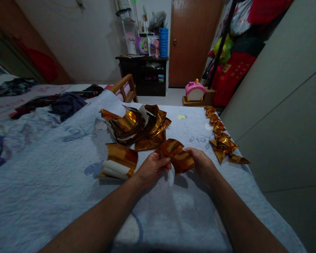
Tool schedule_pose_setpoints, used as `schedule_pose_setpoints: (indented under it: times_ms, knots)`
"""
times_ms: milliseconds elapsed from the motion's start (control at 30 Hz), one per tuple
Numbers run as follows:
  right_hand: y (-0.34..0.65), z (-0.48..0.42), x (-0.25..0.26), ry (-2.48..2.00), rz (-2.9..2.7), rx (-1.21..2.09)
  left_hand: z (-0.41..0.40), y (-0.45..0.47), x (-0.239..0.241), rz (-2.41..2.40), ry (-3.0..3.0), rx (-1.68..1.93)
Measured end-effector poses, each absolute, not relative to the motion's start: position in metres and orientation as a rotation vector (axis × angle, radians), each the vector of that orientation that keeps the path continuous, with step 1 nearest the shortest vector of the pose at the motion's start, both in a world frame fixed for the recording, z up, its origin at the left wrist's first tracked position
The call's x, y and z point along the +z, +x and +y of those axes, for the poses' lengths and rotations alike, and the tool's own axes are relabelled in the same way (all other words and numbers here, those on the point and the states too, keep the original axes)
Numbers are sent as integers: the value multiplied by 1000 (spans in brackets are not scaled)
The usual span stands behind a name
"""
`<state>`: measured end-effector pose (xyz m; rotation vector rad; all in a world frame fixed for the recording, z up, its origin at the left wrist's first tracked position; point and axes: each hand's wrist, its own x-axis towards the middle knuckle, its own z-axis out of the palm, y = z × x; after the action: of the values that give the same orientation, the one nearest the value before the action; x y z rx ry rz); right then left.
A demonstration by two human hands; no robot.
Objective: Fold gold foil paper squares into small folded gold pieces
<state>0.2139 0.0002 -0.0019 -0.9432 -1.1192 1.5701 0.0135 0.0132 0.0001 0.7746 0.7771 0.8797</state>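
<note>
both hands (177,163) pinch gold foil sheet (177,154) btwn them, over bedspread (55,182).

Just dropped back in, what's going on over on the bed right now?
A person holds one shiny gold foil paper sheet between both hands, the left hand gripping its left edge and the right hand its right edge, over the pale blue quilted bedcover. Beyond it lies a loose pile of curled gold foil sheets. A smaller stack of gold sheets with white undersides lies to the left. Along the bed's right edge runs a row of folded gold foil pieces.
</note>
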Motion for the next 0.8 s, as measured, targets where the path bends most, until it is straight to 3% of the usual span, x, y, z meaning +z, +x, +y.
schedule_pose_setpoints:
  times_ms: [800]
  knots:
    - [217,2,3,-992,-885,1541,12,15,-5,874,865,848]
